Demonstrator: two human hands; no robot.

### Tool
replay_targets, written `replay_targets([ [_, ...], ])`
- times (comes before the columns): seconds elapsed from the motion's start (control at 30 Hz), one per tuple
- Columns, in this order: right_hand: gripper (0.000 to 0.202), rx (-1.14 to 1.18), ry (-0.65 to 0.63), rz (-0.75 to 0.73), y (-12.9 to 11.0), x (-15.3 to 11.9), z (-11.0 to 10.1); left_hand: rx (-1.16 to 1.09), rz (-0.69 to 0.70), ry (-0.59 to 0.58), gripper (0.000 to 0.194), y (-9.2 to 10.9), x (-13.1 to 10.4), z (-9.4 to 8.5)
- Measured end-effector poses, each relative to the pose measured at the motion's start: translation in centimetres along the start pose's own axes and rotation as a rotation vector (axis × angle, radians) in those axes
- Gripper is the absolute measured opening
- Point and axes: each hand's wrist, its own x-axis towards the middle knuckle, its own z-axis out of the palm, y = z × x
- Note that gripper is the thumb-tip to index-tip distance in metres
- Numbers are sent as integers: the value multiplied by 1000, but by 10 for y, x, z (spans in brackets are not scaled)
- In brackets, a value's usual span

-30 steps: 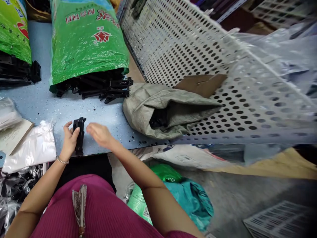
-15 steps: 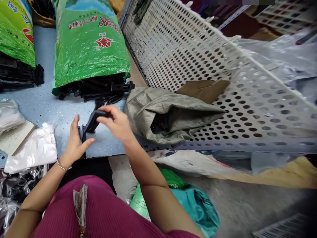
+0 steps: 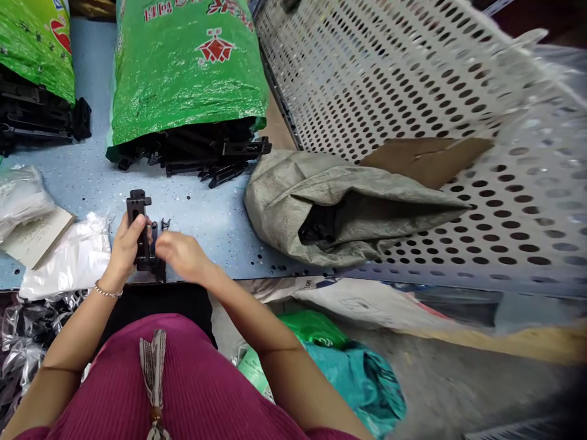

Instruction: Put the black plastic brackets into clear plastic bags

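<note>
My left hand (image 3: 125, 247) is closed around a long black plastic bracket (image 3: 143, 244), held upright near the front edge of the table, with the thumb lying across it. Just right of it stands another slim black part (image 3: 160, 232) with small prongs at its top; whether the two are joined, I cannot tell. My right hand (image 3: 183, 256) has its fingers curled together beside these parts, and its fingertips hide whatever they hold. Beyond the hands, similar black parts (image 3: 197, 150) spill from the mouth of a green printed sack (image 3: 188, 85).
A second green sack (image 3: 36, 43) with black parts lies at the far left. White plastic bags (image 3: 68, 256) and a card (image 3: 39, 235) lie left of my hands. To the right are an open grey sack (image 3: 279, 195) holding black parts and a perforated white panel (image 3: 389, 79).
My left hand has closed round the black bracket, which now stands upright. My right hand has let go of the bracket and moved down and slightly left, fingers curled. The view has shifted a little.
</note>
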Motion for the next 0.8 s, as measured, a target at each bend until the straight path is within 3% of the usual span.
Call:
replay_targets([
  [0.1, 55, -320, -38, -155, 3, -19, 19, -49, -53, 33, 51, 2, 4, -5],
  [0.2, 48, -416, -90, -196, 14, -12, 14, 37, 39, 143, 61, -10, 10, -19],
  [0.27, 36, -518, -11, -93, 26, 9, -9, 204, 116, 211, 58, -26, 12, -34],
  [0.33, 18, -692, 180, 123, 43, 35, -44, 425, 172, 239, 52, -44, 12, -48],
  [0.4, 21, -823, 313, 309, 62, 58, -81, 606, 232, 235, 48, -62, 9, -55],
  [0.5, 31, -851, 339, 368, 86, 77, -124, 705, 304, 198, 48, -79, -1, -53],
  [0.57, 30, -849, 299, 349, 92, 74, -138, 717, 336, 197, 52, -79, -7, -47],
  [0.7, 25, -790, 240, 213, 66, 42, -136, 780, 506, 164, 53, -54, -13, -27],
  [0.8, 24, -525, 236, 23, 22, 14, -116, 788, 628, -5, 69, -29, -6, -6],
])
